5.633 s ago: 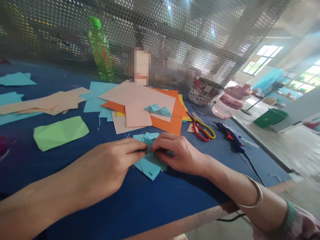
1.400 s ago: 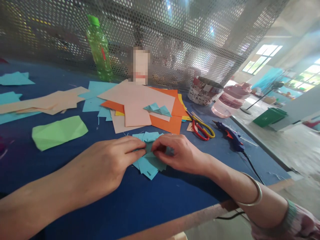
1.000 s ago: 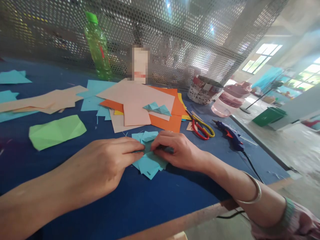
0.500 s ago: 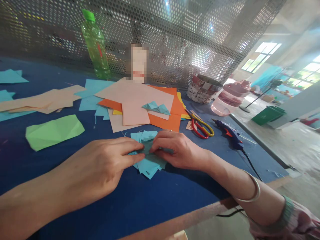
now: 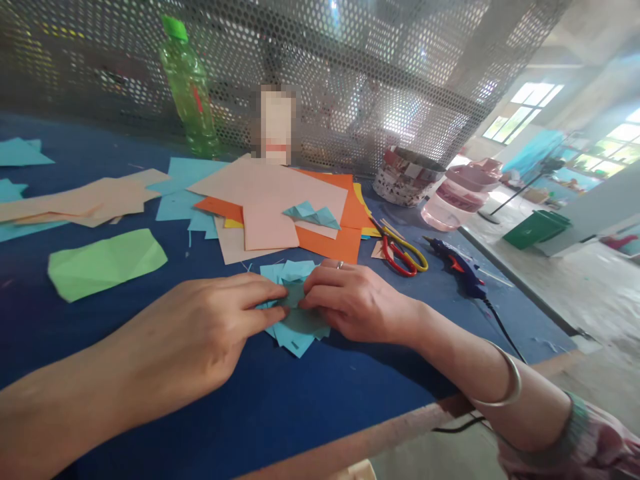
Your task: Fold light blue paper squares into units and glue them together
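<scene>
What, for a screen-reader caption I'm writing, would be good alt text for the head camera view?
The left hand and right hand hold folded light-blue paper on a dark blue table. Beyond lie stacked peach and orange sheets, with red-and-yellow-handled scissors and a blue glue gun to the right, and a green plastic bottle against a perforated metal screen.

A dark blue work table [image 5: 280,407] ran under the fingers [image 5: 265,288], with folded light-blue paper [image 5: 295,337] lying directly beneath them. Stacked orange and peach paper sheets [image 5: 325,245] lay beyond the fingertips. Creased green paper [image 5: 105,263] lay left of the fingers; red-and-yellow-handled scissors [image 5: 385,250] and a blue glue gun [image 5: 463,273] lay right.
</scene>
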`<action>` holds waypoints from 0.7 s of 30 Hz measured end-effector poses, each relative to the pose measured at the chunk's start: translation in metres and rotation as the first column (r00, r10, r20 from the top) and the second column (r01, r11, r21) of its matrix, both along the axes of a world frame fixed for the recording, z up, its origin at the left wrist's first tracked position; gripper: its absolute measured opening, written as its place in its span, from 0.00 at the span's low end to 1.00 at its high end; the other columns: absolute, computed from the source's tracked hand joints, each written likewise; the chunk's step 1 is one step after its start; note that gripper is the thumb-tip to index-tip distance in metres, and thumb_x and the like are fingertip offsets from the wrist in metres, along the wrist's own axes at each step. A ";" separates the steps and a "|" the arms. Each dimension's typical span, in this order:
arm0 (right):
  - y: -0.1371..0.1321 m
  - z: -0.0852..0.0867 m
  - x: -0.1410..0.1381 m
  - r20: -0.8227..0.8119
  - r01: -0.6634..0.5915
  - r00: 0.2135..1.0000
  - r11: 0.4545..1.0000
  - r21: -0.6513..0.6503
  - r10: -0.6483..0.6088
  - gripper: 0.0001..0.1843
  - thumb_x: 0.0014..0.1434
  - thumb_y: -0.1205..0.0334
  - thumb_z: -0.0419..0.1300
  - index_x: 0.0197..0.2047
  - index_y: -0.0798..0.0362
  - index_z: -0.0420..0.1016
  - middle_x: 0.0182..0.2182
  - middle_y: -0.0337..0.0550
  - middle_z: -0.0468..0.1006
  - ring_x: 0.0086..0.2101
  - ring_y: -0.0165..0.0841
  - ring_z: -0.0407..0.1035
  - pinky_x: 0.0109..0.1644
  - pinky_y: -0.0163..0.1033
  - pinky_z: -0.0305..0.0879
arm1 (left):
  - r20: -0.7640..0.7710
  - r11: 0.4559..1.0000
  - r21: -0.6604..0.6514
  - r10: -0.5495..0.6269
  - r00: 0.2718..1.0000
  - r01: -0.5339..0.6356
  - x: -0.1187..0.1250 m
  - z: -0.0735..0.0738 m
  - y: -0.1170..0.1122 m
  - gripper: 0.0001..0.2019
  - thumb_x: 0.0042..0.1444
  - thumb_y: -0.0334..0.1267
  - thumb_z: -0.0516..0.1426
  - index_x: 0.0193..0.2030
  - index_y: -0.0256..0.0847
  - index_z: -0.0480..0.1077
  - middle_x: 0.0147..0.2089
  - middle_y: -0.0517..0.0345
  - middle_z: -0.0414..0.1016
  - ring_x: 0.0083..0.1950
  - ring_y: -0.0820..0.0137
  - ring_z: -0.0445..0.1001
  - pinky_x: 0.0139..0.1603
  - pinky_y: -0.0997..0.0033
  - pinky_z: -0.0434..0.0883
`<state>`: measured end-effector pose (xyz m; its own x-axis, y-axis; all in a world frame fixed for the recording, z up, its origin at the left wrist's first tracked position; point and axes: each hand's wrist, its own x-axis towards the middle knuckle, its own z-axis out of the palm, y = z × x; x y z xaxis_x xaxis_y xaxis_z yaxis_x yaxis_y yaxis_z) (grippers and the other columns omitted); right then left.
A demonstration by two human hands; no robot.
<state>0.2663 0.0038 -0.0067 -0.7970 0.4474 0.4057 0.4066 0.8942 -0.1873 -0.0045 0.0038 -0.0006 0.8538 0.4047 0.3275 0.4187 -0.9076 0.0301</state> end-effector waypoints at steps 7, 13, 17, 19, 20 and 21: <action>-0.001 0.001 -0.001 0.056 0.011 0.998 0.996 0.088 -0.016 0.14 0.72 0.73 0.51 0.41 0.55 0.78 0.41 0.48 0.81 0.40 0.33 0.72 0.44 0.37 0.71 | -0.008 0.999 0.018 0.029 1.000 -0.029 0.005 -0.002 -0.002 0.28 0.62 0.21 0.45 0.59 0.44 0.78 0.58 0.53 0.83 0.58 0.63 0.81 0.58 0.64 0.81; -0.002 0.001 -0.001 0.118 -0.035 0.993 0.978 0.204 0.011 0.16 0.74 0.72 0.50 0.39 0.56 0.77 0.38 0.48 0.80 0.40 0.36 0.70 0.45 0.40 0.70 | 0.001 1.000 0.013 0.014 1.000 -0.015 0.005 -0.006 -0.003 0.27 0.60 0.21 0.45 0.56 0.44 0.78 0.59 0.53 0.82 0.58 0.61 0.81 0.54 0.64 0.81; -0.002 0.000 -0.001 0.143 -0.042 0.990 0.971 0.236 0.008 0.15 0.74 0.72 0.50 0.39 0.55 0.76 0.38 0.48 0.80 0.40 0.36 0.70 0.43 0.40 0.69 | 0.012 1.000 0.016 0.002 1.000 -0.002 0.005 -0.006 -0.003 0.27 0.59 0.20 0.46 0.54 0.44 0.78 0.60 0.53 0.81 0.57 0.61 0.81 0.53 0.64 0.81; -0.002 0.001 -0.001 0.135 -0.036 0.991 0.970 0.240 0.003 0.15 0.73 0.72 0.50 0.39 0.55 0.77 0.37 0.47 0.80 0.39 0.35 0.70 0.43 0.39 0.69 | -0.006 0.999 0.034 0.003 1.000 -0.003 0.006 -0.007 -0.003 0.27 0.59 0.20 0.45 0.53 0.44 0.78 0.59 0.53 0.81 0.56 0.61 0.82 0.51 0.63 0.81; -0.002 0.001 -0.001 0.124 -0.028 0.992 0.971 0.238 -0.002 0.15 0.72 0.73 0.50 0.39 0.55 0.77 0.37 0.47 0.81 0.39 0.35 0.70 0.42 0.39 0.69 | -0.016 0.999 0.046 0.006 1.000 -0.005 0.006 -0.007 -0.003 0.27 0.59 0.20 0.45 0.52 0.43 0.78 0.59 0.52 0.81 0.56 0.60 0.82 0.50 0.63 0.81; -0.002 0.001 -0.001 0.109 -0.022 0.994 0.972 0.234 -0.004 0.14 0.71 0.73 0.51 0.39 0.55 0.77 0.37 0.47 0.81 0.39 0.36 0.70 0.42 0.39 0.70 | -0.026 0.998 0.054 0.009 1.000 -0.008 0.007 -0.007 -0.004 0.26 0.60 0.20 0.44 0.52 0.43 0.78 0.58 0.51 0.81 0.56 0.60 0.82 0.50 0.62 0.81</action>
<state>0.2650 0.0015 -0.0058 -0.8454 0.3428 0.4095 0.4049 0.9114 0.0729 0.0023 0.0002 -0.0079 0.8589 0.3943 0.3268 0.4265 -0.9040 -0.0300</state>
